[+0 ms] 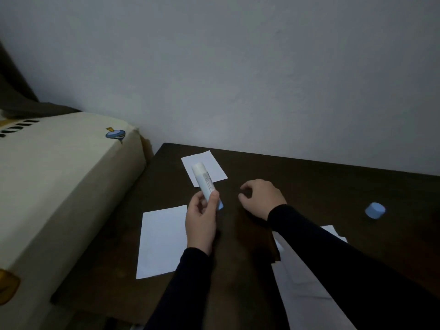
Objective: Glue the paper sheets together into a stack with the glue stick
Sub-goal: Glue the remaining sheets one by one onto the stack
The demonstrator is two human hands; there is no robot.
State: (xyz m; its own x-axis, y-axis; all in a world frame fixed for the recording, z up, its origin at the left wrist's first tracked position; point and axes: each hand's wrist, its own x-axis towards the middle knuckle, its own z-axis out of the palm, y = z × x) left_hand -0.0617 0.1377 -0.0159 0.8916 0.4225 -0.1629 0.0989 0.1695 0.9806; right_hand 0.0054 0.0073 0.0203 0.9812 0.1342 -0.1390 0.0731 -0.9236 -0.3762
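Under the right forearm's black sleeve (333, 253) lies a loose pile of white paper sheets (302, 291) on the dark brown wooden table (309, 182). The left hand (202, 222) grips a white glue stick with a blue base (206, 184), uncapped and tilted, its tip pointing away over a small white paper sheet (209, 167) beyond the hand. Another white sheet (162, 241) lies flat just left of that hand. The right hand (260, 198) hovers with fingers loosely curled, holding nothing. Well to its right sits the light blue cap (375, 210). A cream patterned bed (59, 182) stands left of the table.
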